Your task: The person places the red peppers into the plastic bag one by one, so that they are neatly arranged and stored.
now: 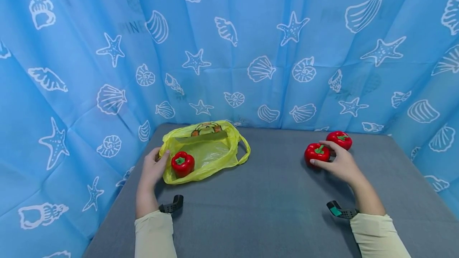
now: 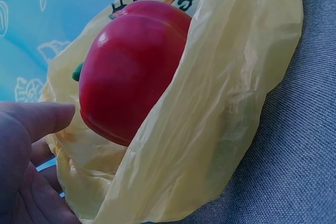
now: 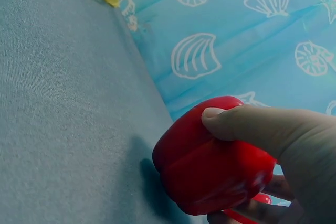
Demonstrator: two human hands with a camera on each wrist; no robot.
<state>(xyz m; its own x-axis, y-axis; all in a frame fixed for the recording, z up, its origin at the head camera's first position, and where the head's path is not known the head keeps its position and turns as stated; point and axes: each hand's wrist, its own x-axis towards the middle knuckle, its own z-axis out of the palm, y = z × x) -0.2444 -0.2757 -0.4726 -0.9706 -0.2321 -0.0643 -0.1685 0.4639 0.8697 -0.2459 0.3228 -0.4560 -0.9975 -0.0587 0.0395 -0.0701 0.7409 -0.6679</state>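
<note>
On the left of the table, a yellow plastic bag (image 1: 211, 165) lies with its mouth spread wide. One red bell pepper (image 1: 183, 165) with a green stem sits inside it; the left wrist view shows this bell pepper (image 2: 134, 72) close up. My left hand (image 1: 153, 166) holds the bag's left rim, thumb on the inner side and fingers behind the plastic. Over on the right, my right hand (image 1: 340, 162) grips a second red bell pepper (image 3: 210, 166) between thumb and fingers. A third red bell pepper (image 1: 340, 140) rests just behind that hand.
A grey cloth (image 1: 258, 202) covers the table. Blue curtains (image 1: 229, 51) printed with white shells and starfish hang behind and along the sides. The bag's looped handle (image 1: 245, 152) extends to the right. Each wrist wears a black strapped device (image 1: 173, 204).
</note>
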